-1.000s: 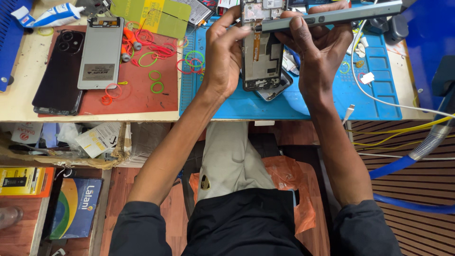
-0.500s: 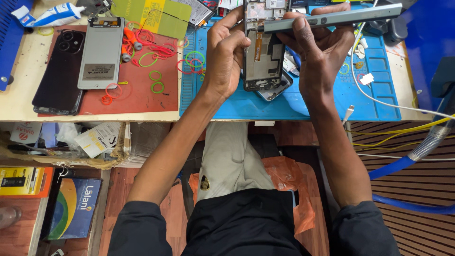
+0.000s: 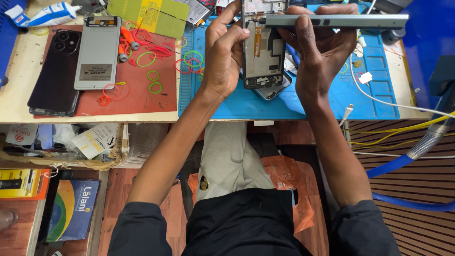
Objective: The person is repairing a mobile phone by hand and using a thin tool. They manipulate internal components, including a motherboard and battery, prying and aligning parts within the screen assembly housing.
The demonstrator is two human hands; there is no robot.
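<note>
Hands — opened phone apparently between.

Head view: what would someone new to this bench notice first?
The opened phone, its insides exposed, is held upright over the blue work mat by the left hand, while the right hand lays a grey pen-shaped tool across its top. To the left, a red mat carries scattered coloured rubber bands, a grey phone panel and a black phone lying back up.
</note>
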